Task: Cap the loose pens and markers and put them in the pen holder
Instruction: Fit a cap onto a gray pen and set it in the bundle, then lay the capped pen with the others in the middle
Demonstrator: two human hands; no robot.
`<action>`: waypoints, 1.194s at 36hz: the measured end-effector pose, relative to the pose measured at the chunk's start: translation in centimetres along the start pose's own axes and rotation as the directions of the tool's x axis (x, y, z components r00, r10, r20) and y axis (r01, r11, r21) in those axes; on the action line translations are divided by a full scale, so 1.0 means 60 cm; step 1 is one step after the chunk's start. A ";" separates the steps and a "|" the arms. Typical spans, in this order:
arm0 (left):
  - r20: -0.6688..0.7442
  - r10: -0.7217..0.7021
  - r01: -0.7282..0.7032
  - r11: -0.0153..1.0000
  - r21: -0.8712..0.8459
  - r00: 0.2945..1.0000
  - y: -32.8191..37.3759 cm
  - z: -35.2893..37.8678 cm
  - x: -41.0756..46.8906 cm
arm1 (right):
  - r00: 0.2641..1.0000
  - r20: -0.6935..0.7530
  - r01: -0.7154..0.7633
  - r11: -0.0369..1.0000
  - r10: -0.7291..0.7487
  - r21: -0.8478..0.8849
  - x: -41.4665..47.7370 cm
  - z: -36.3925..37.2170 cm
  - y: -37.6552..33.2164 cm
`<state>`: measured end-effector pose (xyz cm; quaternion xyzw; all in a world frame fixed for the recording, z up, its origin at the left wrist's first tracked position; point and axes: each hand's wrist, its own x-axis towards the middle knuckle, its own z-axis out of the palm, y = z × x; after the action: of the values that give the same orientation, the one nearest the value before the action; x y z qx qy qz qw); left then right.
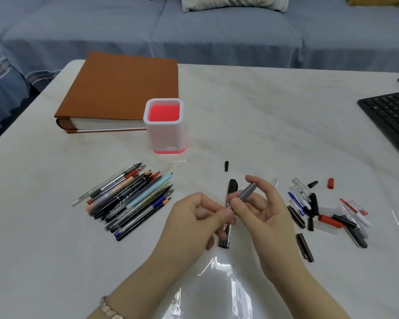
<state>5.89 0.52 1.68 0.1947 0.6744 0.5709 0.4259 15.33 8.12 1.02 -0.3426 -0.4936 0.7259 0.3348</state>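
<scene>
Between hands, capping underway: left hand (194, 217) pinches thin pen (213, 209), right hand (265, 217) pinches grey cap (248, 191) at its tip. Pen holder (167, 134) beyond hands empty; uncapped pens (129, 201) left, loose caps (327, 215) right.

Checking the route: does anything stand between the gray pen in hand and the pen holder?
Nothing visible does. Between the gray pen in the right hand and the pen holder is bare table; a small black cap lies just beside that line, the pen pile well left.

Glossy clear film over white table (251, 116), matt brown binder cover (124, 88), smooth plastic pen holder (165, 134)
</scene>
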 end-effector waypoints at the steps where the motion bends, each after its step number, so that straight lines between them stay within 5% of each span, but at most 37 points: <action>1: -0.003 0.032 -0.032 0.997 0.065 0.999 0.001 -0.006 0.002 | 1.000 -0.006 0.000 1.000 0.000 -0.007 0.001 0.002 0.003; 4: -0.043 0.221 -0.177 0.870 0.460 0.974 -0.011 -0.043 0.008 | 0.998 -0.055 0.036 0.996 -0.041 -0.080 0.013 0.000 0.014; 7: -0.089 0.427 -0.179 0.547 0.818 0.900 -0.036 -0.094 0.013 | 0.993 -0.052 0.086 0.959 -0.104 -0.271 0.032 -0.004 0.029; 11: -0.122 0.360 -0.024 0.375 0.927 0.925 -0.075 -0.135 0.018 | 0.975 0.115 0.221 0.768 -0.190 -0.601 0.064 0.002 0.053; 16: -0.023 0.358 -0.031 0.143 0.989 0.934 -0.100 -0.147 0.022 | 0.944 0.286 0.330 0.445 -0.164 -0.833 0.092 0.014 0.092; 19: 0.010 0.378 -0.049 0.092 0.995 0.926 -0.102 -0.140 0.025 | 0.947 0.289 0.316 0.241 -0.140 -0.918 0.092 0.006 0.107; 25: 0.058 0.346 -0.114 0.143 0.983 0.936 -0.098 -0.119 0.033 | 0.955 0.258 0.291 0.292 -0.149 -0.911 0.069 -0.033 0.091; 33: -0.048 0.307 -0.161 0.617 0.771 0.950 -0.072 -0.060 0.038 | 0.983 0.156 0.172 0.193 -0.093 -0.966 0.034 -0.173 0.022; 37: -0.010 0.306 -0.210 0.677 0.705 0.952 -0.058 -0.039 0.037 | 0.996 0.018 0.024 0.078 -0.088 -0.997 0.038 -0.240 -0.003; 43: 0.051 0.305 -0.262 0.706 0.658 0.951 -0.047 -0.026 0.027 | 0.992 0.084 0.095 0.129 -0.093 -0.987 0.050 -0.234 0.003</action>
<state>4.34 0.02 -1.54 0.4155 0.8063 0.3613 0.2163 25.33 17.36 -3.57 -0.4458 -0.8695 0.2004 0.0716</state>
